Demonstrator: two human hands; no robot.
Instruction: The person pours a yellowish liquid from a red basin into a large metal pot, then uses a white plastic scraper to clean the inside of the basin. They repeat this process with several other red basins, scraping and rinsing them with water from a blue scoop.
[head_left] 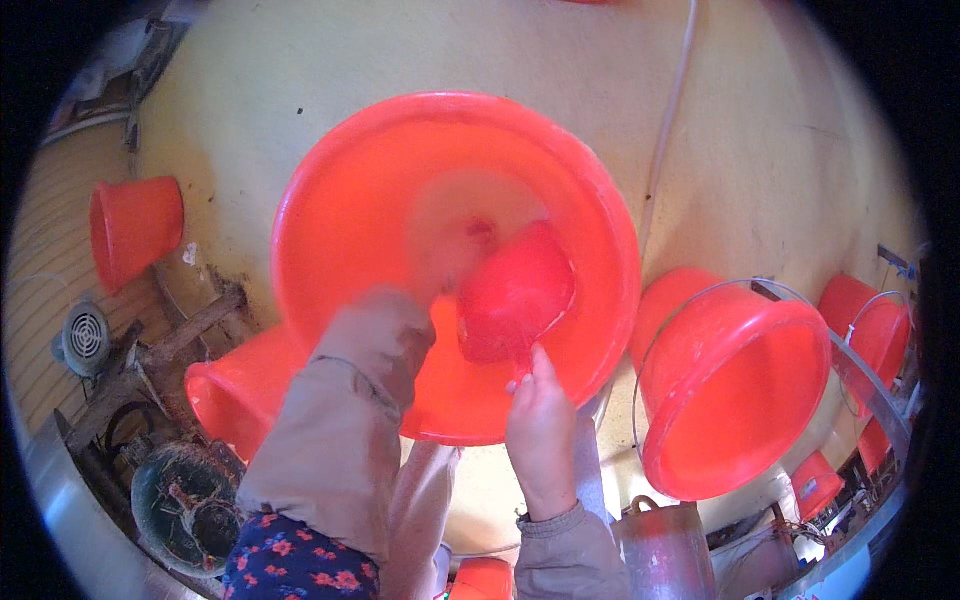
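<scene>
A wide orange-red plastic basin (300, 230) lies in front of me, its rounded rim facing up. My right hand (542, 435) is closed round the short handle of a red plastic scoop (518, 290), which is tilted inside the basin. From the lower left my left arm reaches over the rim. My left hand (436, 285) is smeared by motion, and its fingers cannot be made out. Close to it, left of the scoop, is a blurred round pale patch (440, 215) with a red spot in its middle; what it is, I cannot tell.
At right a large red bucket (665, 440) with a wire handle lies tipped, more buckets behind it. Red buckets also lie at left (150, 230) and beside my left arm (235, 385). A grey grilled motor (87, 335), a metal pail (665, 550) and a hose (670, 110) are around.
</scene>
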